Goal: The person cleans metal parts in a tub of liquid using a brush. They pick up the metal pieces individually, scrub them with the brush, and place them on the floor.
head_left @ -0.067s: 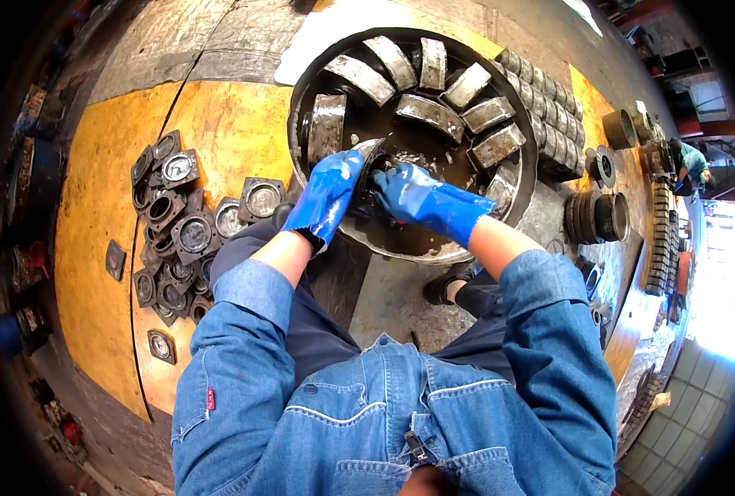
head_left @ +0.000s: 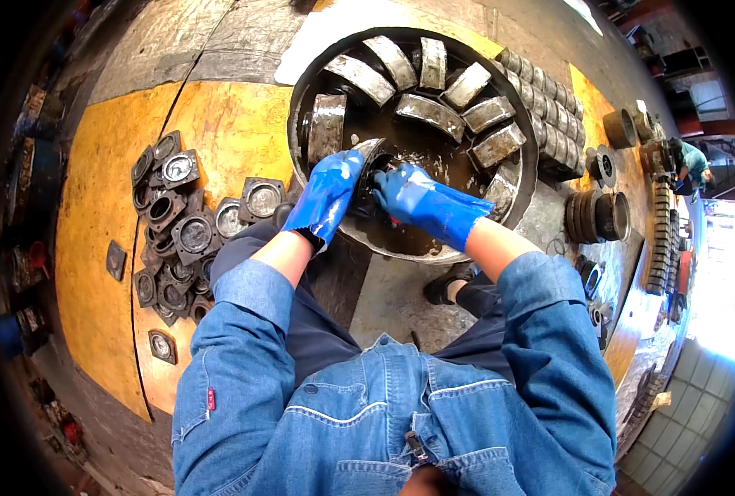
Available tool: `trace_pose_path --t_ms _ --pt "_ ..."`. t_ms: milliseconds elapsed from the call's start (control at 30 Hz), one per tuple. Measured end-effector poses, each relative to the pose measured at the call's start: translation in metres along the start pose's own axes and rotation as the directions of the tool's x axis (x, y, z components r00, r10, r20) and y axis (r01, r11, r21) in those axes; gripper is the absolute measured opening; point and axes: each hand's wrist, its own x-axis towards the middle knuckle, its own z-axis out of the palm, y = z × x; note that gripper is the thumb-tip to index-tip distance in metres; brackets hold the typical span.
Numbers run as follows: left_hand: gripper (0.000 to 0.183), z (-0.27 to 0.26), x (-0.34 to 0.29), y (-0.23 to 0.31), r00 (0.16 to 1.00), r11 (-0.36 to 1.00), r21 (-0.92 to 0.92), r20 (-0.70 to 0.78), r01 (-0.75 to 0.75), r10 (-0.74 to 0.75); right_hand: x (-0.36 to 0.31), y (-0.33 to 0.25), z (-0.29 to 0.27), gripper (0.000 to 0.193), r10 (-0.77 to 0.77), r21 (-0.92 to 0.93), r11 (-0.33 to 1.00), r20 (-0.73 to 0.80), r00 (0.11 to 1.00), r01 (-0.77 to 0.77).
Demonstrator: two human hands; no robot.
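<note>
a curved metal piece (head_left: 372, 152), partly hidden, its far end pale and shiny, its dark side facing right, is held within the round basin's (head_left: 532, 140) near left part.

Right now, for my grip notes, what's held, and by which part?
The left hand holds a curved metal piece by its left side. The right hand's hold is hidden, so cannot be told.

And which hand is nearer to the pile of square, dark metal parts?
Left. The blue-gloved left hand is right of the pile, the blue-gloved right hand farther right.
</note>
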Motion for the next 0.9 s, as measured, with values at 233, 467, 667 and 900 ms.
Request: trace_pose_path --t_ms 233,467,667,900 --pt "0.041 -0.003 -0.015 0.015 0.995 0.92 0.386 -0.041 -0.068 0.091 -0.002 0.011 0.004 0.027 0.04 0.589 0.807 -0.126 0.991 0.042" --pt "0.04 0.007 -0.011 0.02 0.993 0.931 0.359 -0.068 -0.064 0.095 0.02 0.03 0.051 0.035 0.29 0.635 -0.766 0.484 0.825 -0.103" --pt "0.044 -0.009 -0.009 -0.002 0.958 0.831 0.509 -0.038 -0.224 0.283 0.013 0.028 0.068 0.05 0.126 -0.092 -0.977 0.484 0.866 0.193" --pt "0.047 0.0 -0.017 0.019 0.986 0.889 0.443 -0.057 -0.115 0.156 -0.002 0.018 0.036 0.034 0.367 0.748 -0.664 0.305 0.879 0.017"
